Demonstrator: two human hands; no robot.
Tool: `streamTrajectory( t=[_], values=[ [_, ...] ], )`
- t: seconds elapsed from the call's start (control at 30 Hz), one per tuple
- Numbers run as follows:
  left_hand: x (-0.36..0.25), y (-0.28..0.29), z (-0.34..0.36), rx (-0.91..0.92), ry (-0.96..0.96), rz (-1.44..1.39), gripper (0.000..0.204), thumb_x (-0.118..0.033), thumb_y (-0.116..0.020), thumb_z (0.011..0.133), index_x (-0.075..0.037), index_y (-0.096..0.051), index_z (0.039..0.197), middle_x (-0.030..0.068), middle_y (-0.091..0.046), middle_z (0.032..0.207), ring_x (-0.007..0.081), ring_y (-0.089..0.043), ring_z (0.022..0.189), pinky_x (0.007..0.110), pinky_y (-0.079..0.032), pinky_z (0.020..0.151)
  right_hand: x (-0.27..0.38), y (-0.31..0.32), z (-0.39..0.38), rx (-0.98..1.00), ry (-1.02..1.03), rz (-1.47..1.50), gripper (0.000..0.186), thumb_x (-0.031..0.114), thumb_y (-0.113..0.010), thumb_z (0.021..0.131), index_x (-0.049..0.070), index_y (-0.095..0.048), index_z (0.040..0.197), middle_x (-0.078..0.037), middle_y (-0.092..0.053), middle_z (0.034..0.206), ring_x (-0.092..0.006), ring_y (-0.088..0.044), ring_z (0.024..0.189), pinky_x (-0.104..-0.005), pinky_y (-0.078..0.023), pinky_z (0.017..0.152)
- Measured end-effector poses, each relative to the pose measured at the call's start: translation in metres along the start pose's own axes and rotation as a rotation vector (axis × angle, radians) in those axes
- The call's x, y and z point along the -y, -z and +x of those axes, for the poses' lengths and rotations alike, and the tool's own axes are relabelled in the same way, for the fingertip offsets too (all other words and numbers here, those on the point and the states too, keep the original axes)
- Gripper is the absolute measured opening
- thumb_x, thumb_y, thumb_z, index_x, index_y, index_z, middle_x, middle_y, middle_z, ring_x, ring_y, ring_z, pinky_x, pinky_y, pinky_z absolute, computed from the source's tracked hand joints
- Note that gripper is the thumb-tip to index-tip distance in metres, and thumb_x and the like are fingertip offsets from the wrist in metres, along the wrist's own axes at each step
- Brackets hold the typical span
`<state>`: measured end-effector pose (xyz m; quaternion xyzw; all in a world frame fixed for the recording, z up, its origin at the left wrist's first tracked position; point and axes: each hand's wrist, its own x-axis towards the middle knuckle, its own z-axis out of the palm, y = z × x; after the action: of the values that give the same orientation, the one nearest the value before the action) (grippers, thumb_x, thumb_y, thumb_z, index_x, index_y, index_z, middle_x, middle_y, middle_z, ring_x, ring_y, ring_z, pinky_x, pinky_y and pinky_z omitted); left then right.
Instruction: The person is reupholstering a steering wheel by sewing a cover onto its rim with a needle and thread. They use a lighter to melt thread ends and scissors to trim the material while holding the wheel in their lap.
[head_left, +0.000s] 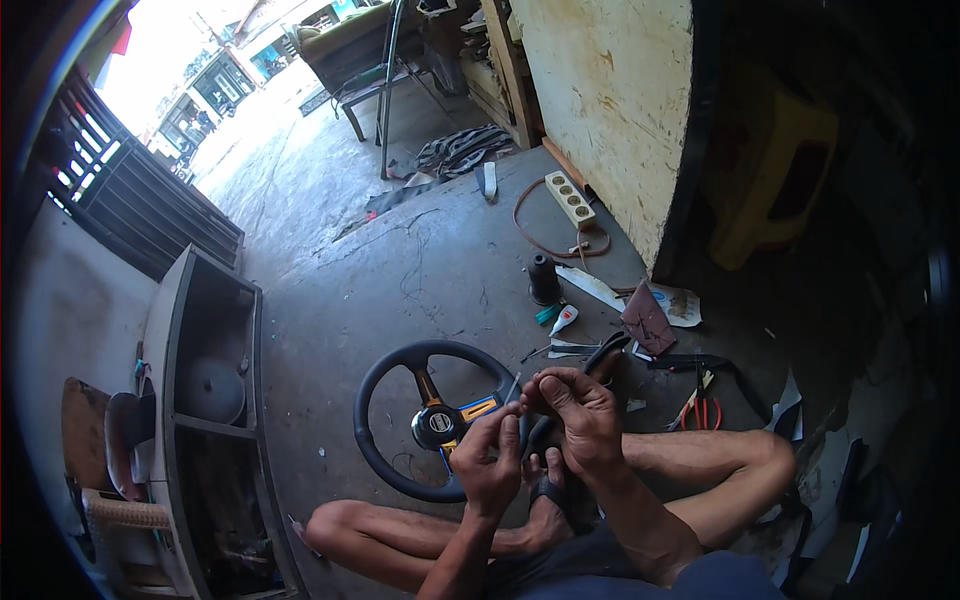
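Observation:
My left hand [487, 465] is closed in a pinch, with a thin, pale, needle-like piece [515, 387] standing up from its fingertips. Right beside it, my right hand [582, 420] also pinches, thumb against forefinger; what lies between those fingers is too small to make out. The fingertips of both hands nearly meet. On the floor beyond and to the left of my hands rests a steering wheel [373, 392] with a black rim and gold and blue spokes. My left forearm and hand cover part of its near right side.
Past my hands lie a black thread cone [543, 281], a small white bottle [563, 320], a brown folded piece [648, 320] and black strips [718, 363]. Red-handled pliers [704, 413] are by my right knee. A power strip [570, 200] sits farther off; a shelf cabinet [168, 345] stands left.

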<state>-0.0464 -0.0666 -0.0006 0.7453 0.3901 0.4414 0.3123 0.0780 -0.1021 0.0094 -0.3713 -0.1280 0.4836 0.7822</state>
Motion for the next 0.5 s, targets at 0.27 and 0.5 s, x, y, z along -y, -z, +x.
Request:
streamTrajectory(
  t=[0.27,0.5],
  values=[
    [-0.002,0.006,0.003,0.173,0.312,-0.467,0.021,-0.002,-0.055,0.101,0.006,-0.067,0.116,0.0120,-0.073,0.106,0.0166,-0.068,0.101,0.030,-0.052,0.093,0.009,0.017,0.009,0.032,-0.052,-0.366,0.029,0.008,-0.065,0.099,-0.003,-0.062,0.125,-0.006,-0.068,0.091,-0.0116,-0.067,0.083,-0.0249,-0.056,0.078],
    [0.004,0.013,0.001,0.338,-0.042,-0.235,0.022,0.009,-0.055,0.094,0.003,-0.069,0.109,0.0137,-0.073,0.104,0.0216,-0.069,0.102,0.032,-0.052,0.094,0.007,0.035,0.014,0.062,-0.134,-0.248,0.029,0.012,-0.069,0.097,-0.006,-0.065,0.120,-0.004,-0.070,0.088,-0.0090,-0.065,0.080,-0.0236,-0.054,0.076]
  ],
)
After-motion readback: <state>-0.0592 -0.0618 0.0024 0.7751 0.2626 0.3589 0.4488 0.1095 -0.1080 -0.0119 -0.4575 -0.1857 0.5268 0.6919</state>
